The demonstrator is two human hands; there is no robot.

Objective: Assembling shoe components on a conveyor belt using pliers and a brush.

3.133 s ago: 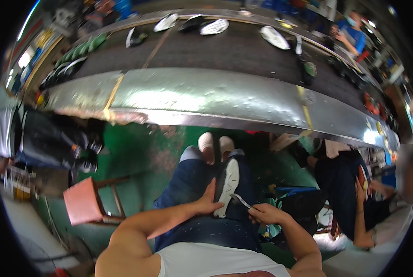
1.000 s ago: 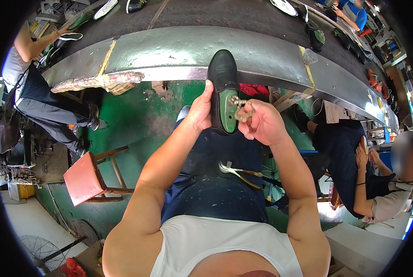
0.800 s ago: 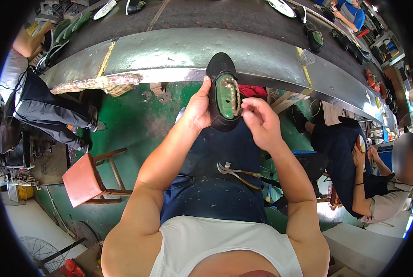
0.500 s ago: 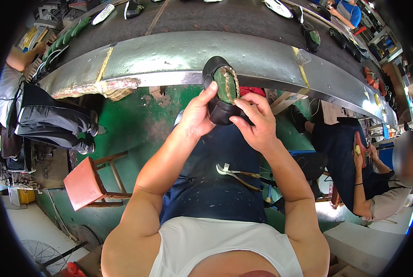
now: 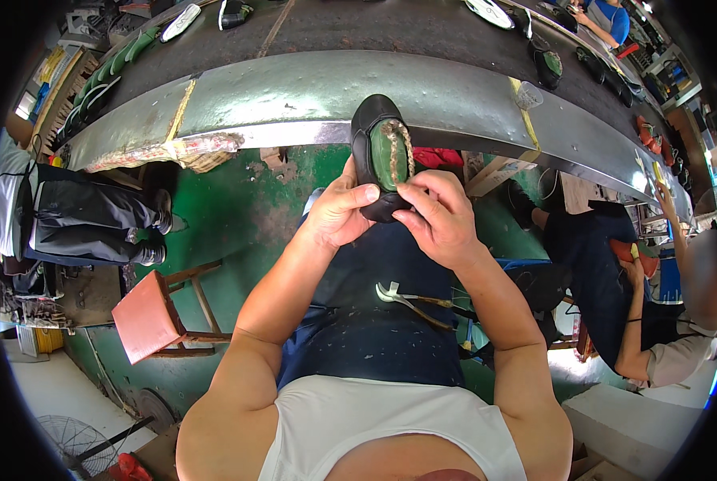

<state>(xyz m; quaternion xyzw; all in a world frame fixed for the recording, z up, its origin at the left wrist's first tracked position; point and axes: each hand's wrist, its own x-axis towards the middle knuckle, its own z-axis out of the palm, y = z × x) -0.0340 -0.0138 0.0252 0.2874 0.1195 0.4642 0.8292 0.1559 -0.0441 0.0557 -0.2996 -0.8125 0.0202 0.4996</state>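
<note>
Both of my hands hold up a black shoe upper on a green last (image 5: 382, 156), sole side toward me, in front of my chest. My left hand (image 5: 338, 212) grips its left side and heel end with the thumb across the edge. On the right side, my right hand (image 5: 438, 216) pinches the upper's edge with its fingertips. A pair of pliers (image 5: 410, 298) lies across my lap on the dark blue trousers.
A long metal-edged conveyor (image 5: 294, 88) carrying several shoes and soles curves across the top. A red stool (image 5: 154, 317) stands on the green floor to my left. One person sits at far left (image 5: 70, 216), another at right (image 5: 655, 321).
The shoe went from my lap up to chest height in both hands, and the tool from my right hand now lies on my lap. In the last second my hands shifted down the shoe.
</note>
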